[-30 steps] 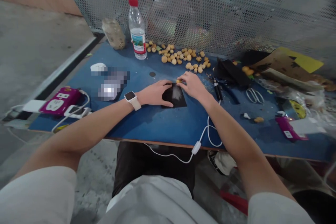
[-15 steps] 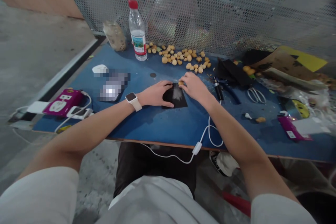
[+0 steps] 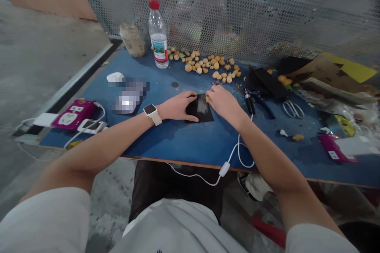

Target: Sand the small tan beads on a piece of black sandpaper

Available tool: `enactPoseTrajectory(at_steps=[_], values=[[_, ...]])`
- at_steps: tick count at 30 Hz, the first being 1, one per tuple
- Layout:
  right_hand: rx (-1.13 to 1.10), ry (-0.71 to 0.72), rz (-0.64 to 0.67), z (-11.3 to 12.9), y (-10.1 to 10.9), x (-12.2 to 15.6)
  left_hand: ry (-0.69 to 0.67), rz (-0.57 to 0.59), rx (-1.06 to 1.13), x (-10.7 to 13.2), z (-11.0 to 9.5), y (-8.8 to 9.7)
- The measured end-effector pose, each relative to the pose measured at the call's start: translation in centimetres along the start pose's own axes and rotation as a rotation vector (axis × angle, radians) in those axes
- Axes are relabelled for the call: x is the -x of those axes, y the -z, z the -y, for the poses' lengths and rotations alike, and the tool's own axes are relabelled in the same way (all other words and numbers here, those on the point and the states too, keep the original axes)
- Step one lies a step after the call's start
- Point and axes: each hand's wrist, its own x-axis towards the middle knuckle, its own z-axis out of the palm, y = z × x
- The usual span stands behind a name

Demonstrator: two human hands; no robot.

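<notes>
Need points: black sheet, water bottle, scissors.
black sheet [image 3: 199, 110], head view, middle of the sheet between the hands
water bottle [image 3: 158, 43], head view, on the label
scissors [image 3: 293, 110], head view, on the handles

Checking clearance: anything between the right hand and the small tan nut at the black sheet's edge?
Nothing visible. The right hand is touching the small tan nut at the upper right edge of the black sheet. The left hand rests on the sheet's other side, apart from the nut.
</notes>
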Motion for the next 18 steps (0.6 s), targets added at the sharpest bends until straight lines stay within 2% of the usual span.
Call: enactPoseTrajectory(at_steps=[5, 8, 13, 16, 18], values=[[-0.060, -0.044, -0.032, 0.2, -0.4, 0.2, 0.017, 0.015, 0.005, 0.1, -0.1, 0.2], [-0.193, -0.089, -0.145, -0.8, -0.7, -0.6, 0.030, 0.021, 0.013, 0.2, -0.1, 0.4], [-0.674, -0.104, -0.444, -2.5, -1.3, -0.7, 0.010, 0.011, 0.024, 0.2, -0.1, 0.3], [-0.959, -0.103, -0.491, -2.6, -2.0, -0.5, 0.006, 0.003, 0.029, 0.2, -0.1, 0.3], [-1.057, -0.118, -0.497, -2.4, -2.2, -0.4, 0.002, 0.002, 0.033, 0.2, -0.1, 0.3]])
